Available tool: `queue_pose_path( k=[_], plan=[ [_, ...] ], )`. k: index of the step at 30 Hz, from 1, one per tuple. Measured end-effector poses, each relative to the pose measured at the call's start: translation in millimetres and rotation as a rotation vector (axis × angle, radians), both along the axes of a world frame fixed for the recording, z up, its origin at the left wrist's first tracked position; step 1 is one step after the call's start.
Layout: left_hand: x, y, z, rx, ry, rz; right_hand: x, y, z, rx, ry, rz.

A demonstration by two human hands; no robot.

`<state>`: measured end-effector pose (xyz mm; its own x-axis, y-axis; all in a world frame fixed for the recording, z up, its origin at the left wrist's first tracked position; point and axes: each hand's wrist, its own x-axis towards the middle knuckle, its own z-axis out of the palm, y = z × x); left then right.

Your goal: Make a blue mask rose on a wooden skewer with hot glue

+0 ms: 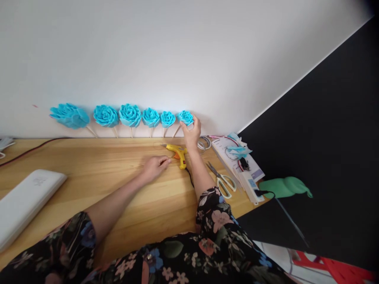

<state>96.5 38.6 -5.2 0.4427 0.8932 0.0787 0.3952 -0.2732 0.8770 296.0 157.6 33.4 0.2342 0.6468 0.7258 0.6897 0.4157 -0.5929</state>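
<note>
Several blue flowers on thin wooden sticks lean in a row against the white wall, from the large one point(70, 116) at the left to a smaller one at the right. That rightmost blue flower point(185, 117) is between the thumb and fingers of my right hand point(192, 132). On the table, my left hand point(155, 167) is closed, its fingertips pressed together; what they pinch, if anything, is too small to name. A yellow glue gun point(178, 154) lies between my hands, its nozzle pointing left.
Scissors point(225, 183), a tape roll point(206, 142), papers point(217, 148) and a white power strip point(251, 189) lie at the right. A green object point(284, 187) is past the table edge. At the left are a white box point(29, 201) and a dark cable point(35, 148).
</note>
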Motion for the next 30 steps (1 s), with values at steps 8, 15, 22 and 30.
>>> queue_pose_path(
  k=[8, 15, 22, 30],
  plan=[
    [-2, 0, -1.1, -0.019, -0.013, 0.003, -1, -5, -6.9, 0.026, 0.014, 0.046],
    [-2, 0, -1.6, -0.033, -0.012, -0.001, 5, 1, -17.6, -0.031, -0.011, -0.013],
    [-2, 0, 0.1, -0.012, -0.015, -0.002, 7, -8, -2.9, 0.135, -0.048, 0.058],
    [-1, -1, -2.2, -0.002, -0.015, 0.003, 9, -20, 29.4, 0.152, -0.13, 0.11]
  ],
)
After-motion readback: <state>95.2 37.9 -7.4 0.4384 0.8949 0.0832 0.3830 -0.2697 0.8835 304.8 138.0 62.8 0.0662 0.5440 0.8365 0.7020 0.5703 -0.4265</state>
